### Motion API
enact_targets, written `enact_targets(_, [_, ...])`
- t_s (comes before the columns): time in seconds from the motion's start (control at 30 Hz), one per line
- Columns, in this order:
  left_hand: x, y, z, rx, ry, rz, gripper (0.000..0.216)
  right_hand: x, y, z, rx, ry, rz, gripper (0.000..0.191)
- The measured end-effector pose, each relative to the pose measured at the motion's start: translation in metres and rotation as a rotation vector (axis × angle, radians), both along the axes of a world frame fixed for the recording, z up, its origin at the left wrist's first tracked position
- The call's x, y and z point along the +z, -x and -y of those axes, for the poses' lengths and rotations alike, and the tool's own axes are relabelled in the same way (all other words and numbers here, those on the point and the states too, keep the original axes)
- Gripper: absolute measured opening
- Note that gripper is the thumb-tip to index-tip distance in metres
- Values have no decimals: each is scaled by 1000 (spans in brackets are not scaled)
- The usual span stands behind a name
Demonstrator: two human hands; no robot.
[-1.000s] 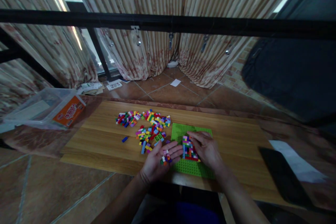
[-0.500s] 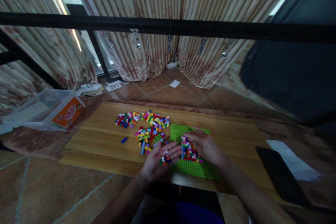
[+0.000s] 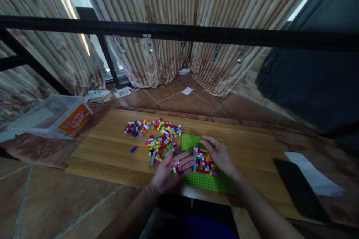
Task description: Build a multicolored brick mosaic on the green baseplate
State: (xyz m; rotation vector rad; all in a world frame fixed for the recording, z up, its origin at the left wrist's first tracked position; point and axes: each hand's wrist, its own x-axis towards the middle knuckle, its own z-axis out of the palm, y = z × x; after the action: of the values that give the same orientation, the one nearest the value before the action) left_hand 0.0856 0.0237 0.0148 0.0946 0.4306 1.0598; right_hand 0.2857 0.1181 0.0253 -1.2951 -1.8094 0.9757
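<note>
My left hand (image 3: 165, 176) is palm up with its fingers extended, cradling several small toy bricks (image 3: 176, 170) of mixed colours. Just right of its fingertips lies a green studded baseplate (image 3: 214, 184) on the wooden table. A multicoloured block of bricks (image 3: 201, 163) is fixed on the plate's middle. Over the upper right of that block is my right hand (image 3: 221, 157), its fingers bent and drawn together near the block's top edge. Whatever is between those fingertips is too small to make out. The right hand covers part of the block and plate.
Loose brick piles (image 3: 153, 142) lie left of the plate, with a lone blue brick (image 3: 133, 149) farther left. A clear plastic box (image 3: 53, 119) with an orange label stands beyond the table's left end. At right are a black flat object (image 3: 301, 190) and white paper (image 3: 314, 175).
My right hand has lifted and drawn back slightly, its fingers more pinched, uncovering more of the brick block. My left hand stays nearly still with its bricks. The view has shifted slightly.
</note>
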Motion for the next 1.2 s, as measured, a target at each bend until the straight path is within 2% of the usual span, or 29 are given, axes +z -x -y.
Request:
enact_targets(0.1, [0, 1, 0, 1, 17, -14, 52, 1, 11, -5, 95, 80, 26, 35])
enact_targets(0.2, [-1, 1, 0, -3, 16, -22, 52, 0, 16, -7, 181, 90, 88, 37])
enact_targets(0.37, [-3, 2, 0, -15, 22, -29, 53, 1, 16, -4, 170, 91, 98, 33])
enact_targets(0.7, [-1, 0, 0, -2, 5, -58, 50, 6, 16, 0, 152, -33, 139, 32])
enact_targets(0.8, [-1, 0, 0, 4, -8, -42, 52, 16, 20, 15, 50, -224, 132, 28])
enact_targets(0.87, [-2, 0, 0, 6, -11, -23, 53, 24, 26, 33, 49, -319, 146, 24])
enact_targets(1.03, [-2, 0, 1, 25, -12, 27, 54, 24, 46, 79, 242, -370, 207, 18])
enact_targets(1.2, [1, 2, 1, 4, 4, 43, 57, 10, 57, 95, 215, -395, 309, 18])
